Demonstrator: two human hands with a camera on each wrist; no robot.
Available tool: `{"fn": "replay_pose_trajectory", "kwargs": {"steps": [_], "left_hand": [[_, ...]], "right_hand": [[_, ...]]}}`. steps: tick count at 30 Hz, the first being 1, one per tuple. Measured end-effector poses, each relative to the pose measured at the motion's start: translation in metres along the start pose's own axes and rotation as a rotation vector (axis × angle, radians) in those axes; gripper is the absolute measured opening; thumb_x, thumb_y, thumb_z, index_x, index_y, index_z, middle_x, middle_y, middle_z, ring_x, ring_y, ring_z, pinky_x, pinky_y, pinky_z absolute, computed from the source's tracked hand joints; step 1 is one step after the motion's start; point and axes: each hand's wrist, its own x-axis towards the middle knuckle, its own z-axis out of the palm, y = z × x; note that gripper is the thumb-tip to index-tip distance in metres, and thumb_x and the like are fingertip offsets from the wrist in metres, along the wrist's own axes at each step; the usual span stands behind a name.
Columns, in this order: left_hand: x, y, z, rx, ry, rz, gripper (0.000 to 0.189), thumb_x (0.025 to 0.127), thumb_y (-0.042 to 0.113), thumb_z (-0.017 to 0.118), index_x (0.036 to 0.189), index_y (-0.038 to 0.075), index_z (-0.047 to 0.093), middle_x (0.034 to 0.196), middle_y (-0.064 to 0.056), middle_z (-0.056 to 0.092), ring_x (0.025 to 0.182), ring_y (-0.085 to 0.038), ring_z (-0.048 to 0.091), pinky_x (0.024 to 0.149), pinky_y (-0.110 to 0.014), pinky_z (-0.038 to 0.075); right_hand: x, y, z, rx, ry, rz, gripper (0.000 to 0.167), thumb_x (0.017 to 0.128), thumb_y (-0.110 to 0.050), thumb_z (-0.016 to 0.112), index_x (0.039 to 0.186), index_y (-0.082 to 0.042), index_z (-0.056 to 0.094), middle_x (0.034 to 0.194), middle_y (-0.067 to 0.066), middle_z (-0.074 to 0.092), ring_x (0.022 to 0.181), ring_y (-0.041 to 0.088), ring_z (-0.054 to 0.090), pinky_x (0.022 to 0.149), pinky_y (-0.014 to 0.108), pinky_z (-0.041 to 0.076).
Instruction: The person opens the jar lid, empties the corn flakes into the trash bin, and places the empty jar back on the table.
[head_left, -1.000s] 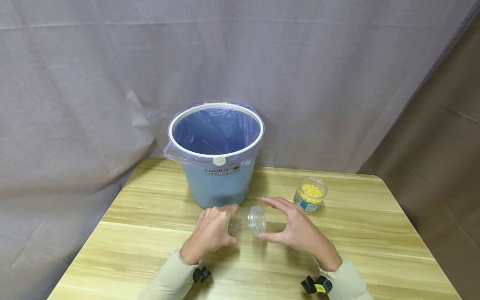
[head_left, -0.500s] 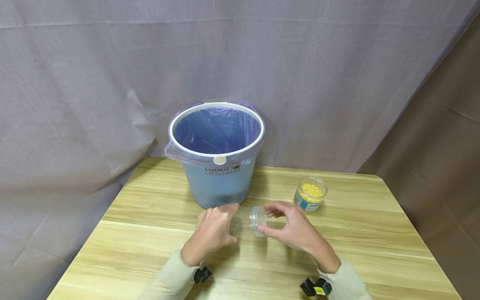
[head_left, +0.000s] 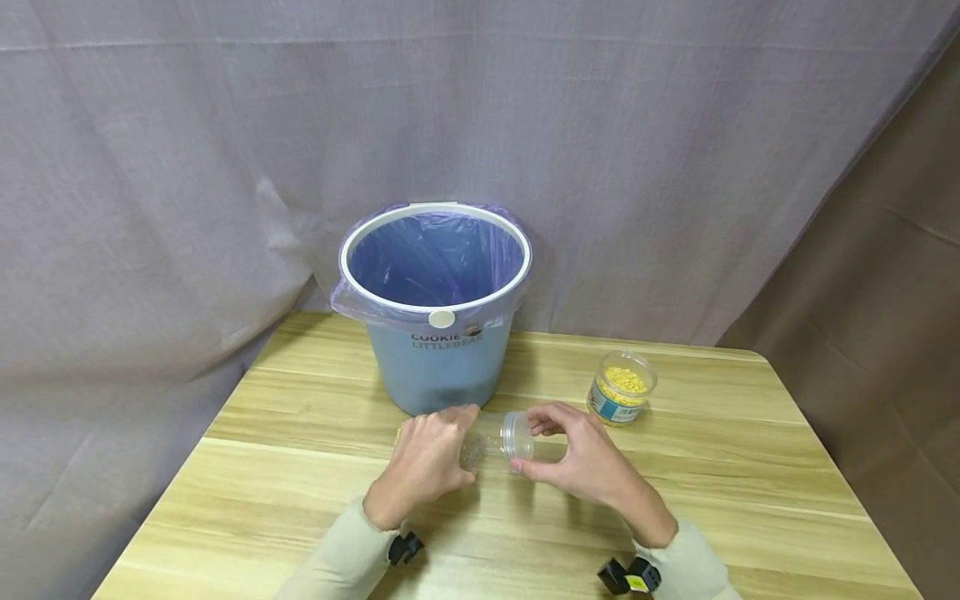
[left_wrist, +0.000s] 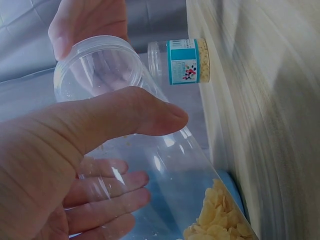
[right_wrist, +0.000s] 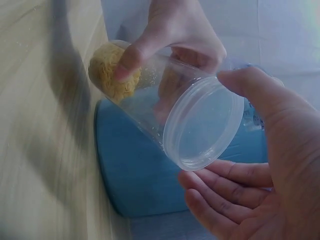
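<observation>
My left hand [head_left: 423, 454] grips a clear plastic jar [head_left: 486, 442], tilted well over above the table in front of the bucket. Thin yellow flakes [left_wrist: 217, 215] lie in its bottom end; the left wrist view shows my thumb across the wall and the fingers behind. A clear lid [right_wrist: 205, 125] sits on the jar's mouth, which points right. My right hand [head_left: 581, 454] holds the lid by its edge, thumb on one side and fingertips [right_wrist: 192, 177] on the other, with the palm away from its face.
A blue bucket [head_left: 442, 375] with a white rim and purple bag liner stands behind the jar. Right of it is a small labelled jar [head_left: 618, 408] of yellow pieces. A wooden table [head_left: 300, 500] carries everything, with a grey curtain [head_left: 637, 167] behind.
My right hand's spread fingers and thumb have drawn in on the lid and shifted around its edge. The left hand and the jar have stayed nearly in place.
</observation>
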Motion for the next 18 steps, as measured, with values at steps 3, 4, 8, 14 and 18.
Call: {"fn": "replay_pose_trajectory", "kwargs": {"steps": [3, 4, 8, 14, 18], "left_hand": [[0.0, -0.0006, 0.0004, -0.004, 0.003, 0.0, 0.079, 0.052, 0.032, 0.104, 0.121, 0.013, 0.07, 0.107, -0.002, 0.081, 0.07, -0.02, 0.075, 0.049, -0.027, 0.055], [-0.0001, -0.0008, 0.0005, -0.006, 0.003, -0.001, 0.08, 0.052, 0.032, 0.104, 0.121, 0.013, 0.07, 0.107, -0.002, 0.081, 0.07, -0.02, 0.075, 0.049, -0.027, 0.055], [-0.0004, -0.0018, 0.0007, -0.014, 0.008, -0.008, 0.081, 0.052, 0.031, 0.104, 0.123, 0.013, 0.071, 0.11, -0.002, 0.081, 0.074, -0.022, 0.077, 0.052, -0.03, 0.058], [-0.0003, -0.0031, 0.0013, -0.018, 0.019, -0.015, 0.081, 0.053, 0.03, 0.103, 0.125, 0.012, 0.07, 0.114, -0.003, 0.08, 0.077, -0.023, 0.078, 0.055, -0.033, 0.061], [0.0002, -0.004, 0.0024, -0.017, 0.033, -0.008, 0.08, 0.052, 0.03, 0.104, 0.123, 0.012, 0.07, 0.112, -0.002, 0.08, 0.075, -0.021, 0.077, 0.055, -0.032, 0.06]], "right_hand": [[-0.0003, -0.0007, -0.0009, -0.024, 0.007, -0.026, 0.069, 0.074, -0.043, 0.095, 0.13, -0.012, 0.069, 0.121, 0.002, 0.076, 0.106, 0.016, 0.074, 0.096, 0.042, 0.063], [-0.0003, -0.0007, -0.001, -0.027, 0.01, -0.041, 0.07, 0.073, -0.041, 0.096, 0.131, -0.013, 0.069, 0.122, 0.001, 0.076, 0.107, 0.017, 0.074, 0.097, 0.043, 0.063], [0.0002, 0.0009, -0.001, -0.046, 0.033, -0.133, 0.078, 0.068, -0.033, 0.1, 0.136, -0.013, 0.066, 0.127, 0.0, 0.073, 0.111, 0.021, 0.074, 0.097, 0.045, 0.063], [0.001, 0.0036, -0.0033, -0.1, 0.06, -0.252, 0.096, 0.064, -0.031, 0.102, 0.148, -0.016, 0.059, 0.141, 0.002, 0.068, 0.126, 0.026, 0.069, 0.106, 0.049, 0.059], [0.0004, 0.0036, -0.0069, -0.102, 0.053, -0.239, 0.1, 0.065, -0.035, 0.101, 0.152, -0.019, 0.055, 0.146, 0.002, 0.066, 0.132, 0.028, 0.066, 0.109, 0.054, 0.056]]}}
